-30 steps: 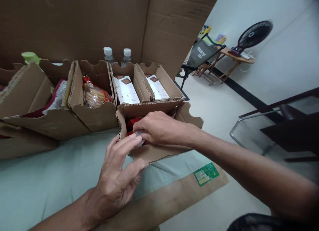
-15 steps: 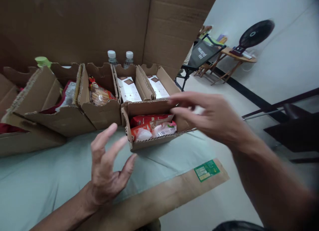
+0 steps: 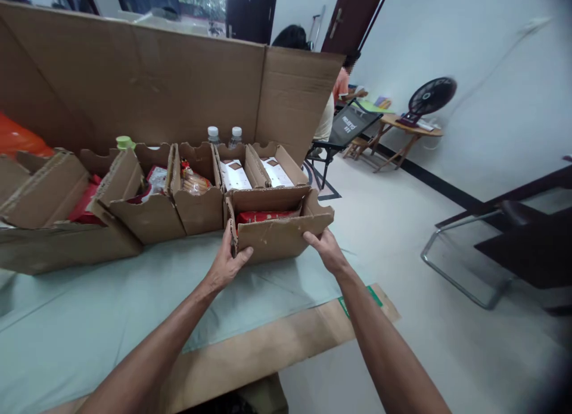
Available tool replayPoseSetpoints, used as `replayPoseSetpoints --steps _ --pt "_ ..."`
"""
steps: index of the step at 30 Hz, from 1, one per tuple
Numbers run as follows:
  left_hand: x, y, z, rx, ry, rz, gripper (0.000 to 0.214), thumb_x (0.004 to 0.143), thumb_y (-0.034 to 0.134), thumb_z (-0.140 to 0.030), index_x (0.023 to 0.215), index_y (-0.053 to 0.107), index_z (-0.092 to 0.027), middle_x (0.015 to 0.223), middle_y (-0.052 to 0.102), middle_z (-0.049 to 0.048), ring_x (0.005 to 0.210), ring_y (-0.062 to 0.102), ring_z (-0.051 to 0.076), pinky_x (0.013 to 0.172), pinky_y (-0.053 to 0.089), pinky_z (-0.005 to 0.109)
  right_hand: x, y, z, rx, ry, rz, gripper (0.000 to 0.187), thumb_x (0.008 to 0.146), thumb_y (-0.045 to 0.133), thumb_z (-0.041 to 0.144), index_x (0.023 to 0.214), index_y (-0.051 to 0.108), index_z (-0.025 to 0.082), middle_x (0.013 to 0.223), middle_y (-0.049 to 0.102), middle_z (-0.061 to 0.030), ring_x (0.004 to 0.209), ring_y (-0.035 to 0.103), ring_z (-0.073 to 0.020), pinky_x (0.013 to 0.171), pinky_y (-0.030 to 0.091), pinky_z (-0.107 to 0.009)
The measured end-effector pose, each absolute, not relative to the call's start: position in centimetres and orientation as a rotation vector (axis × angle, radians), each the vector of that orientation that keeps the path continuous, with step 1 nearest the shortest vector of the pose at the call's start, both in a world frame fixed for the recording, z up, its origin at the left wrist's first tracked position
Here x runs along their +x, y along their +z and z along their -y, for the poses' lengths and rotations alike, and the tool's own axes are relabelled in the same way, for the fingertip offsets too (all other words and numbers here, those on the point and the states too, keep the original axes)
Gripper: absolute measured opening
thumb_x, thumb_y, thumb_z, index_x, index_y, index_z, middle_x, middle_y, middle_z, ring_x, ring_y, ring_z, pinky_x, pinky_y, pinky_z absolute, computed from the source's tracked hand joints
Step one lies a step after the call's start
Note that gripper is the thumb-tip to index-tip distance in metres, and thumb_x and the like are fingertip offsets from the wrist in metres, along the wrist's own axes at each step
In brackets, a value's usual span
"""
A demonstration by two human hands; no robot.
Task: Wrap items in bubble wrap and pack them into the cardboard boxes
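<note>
- The box [image 3: 274, 241] is held at the worktop [image 3: 147, 307], long axis crosswise, opening upward.
- Its cardboard is brown; red packaging [image 3: 263, 216] is seen inside.
- Near both ends, it is clamped by left hand [image 3: 224, 265] and right hand [image 3: 329, 251] fingers.

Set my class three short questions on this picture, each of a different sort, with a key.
1. True or false: the left hand and the right hand both touch the front box.
2. How many white-capped bottles show?
3. What colour is the packet seen in the front box?
A. Blue
B. Red
C. Green

Key: 1. True. 2. Two. 3. B.
</note>
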State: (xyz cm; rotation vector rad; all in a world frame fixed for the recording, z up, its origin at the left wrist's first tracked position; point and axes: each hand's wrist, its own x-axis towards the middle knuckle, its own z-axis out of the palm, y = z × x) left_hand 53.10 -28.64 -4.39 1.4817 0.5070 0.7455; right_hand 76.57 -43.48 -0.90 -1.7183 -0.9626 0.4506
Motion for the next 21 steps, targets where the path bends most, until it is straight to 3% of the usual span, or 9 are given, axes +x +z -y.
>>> replayPoseSetpoints --steps 6,11,14,21 --pt "45.8 -4.1 31.5 1.497 0.722 -0.598 0.064 0.080 0.074 -0.064 0.122 0.070 -0.016 0.125 0.071 0.0157 0.134 0.055 0.038 0.119 0.038 0.052 69.7 0.1 47.8 -1.703 0.381 1.002 0.059 0.080 0.071 0.068 0.111 0.073 0.018 0.115 0.077 -0.0136 0.113 0.068 -0.0350 0.104 0.051 -0.051" --pt "37.6 -3.1 31.8 1.554 0.828 -0.829 0.062 0.076 0.070 -0.074 0.105 0.078 -0.020 0.102 0.077 0.0103 0.108 0.067 0.038 0.102 0.052 0.049 62.6 3.4 46.3 -1.636 0.374 1.097 0.047 0.083 0.073 0.059 0.111 0.073 0.021 0.115 0.076 -0.0111 0.109 0.069 -0.0335 0.098 0.055 -0.046" --pt "36.9 0.0 29.9 1.602 0.951 -0.890 0.067 0.080 0.064 -0.077 0.107 0.077 -0.017 0.101 0.077 0.0105 0.104 0.068 0.035 0.100 0.053 0.044 61.0 5.6 43.2 -1.562 0.385 1.057 0.054 0.082 0.073 0.059 0.119 0.068 0.019 0.116 0.075 -0.0119 0.106 0.069 -0.0317 0.092 0.057 -0.044" --pt "41.1 7.2 29.5 1.678 1.116 -0.541 0.069 0.081 0.066 -0.069 0.125 0.068 -0.016 0.112 0.074 0.0105 0.113 0.066 0.032 0.104 0.052 0.042 62.8 8.8 45.0 -1.471 0.042 0.918 0.048 0.081 0.076 0.061 0.105 0.071 0.020 0.101 0.077 -0.0095 0.092 0.070 -0.0278 0.082 0.058 -0.044"
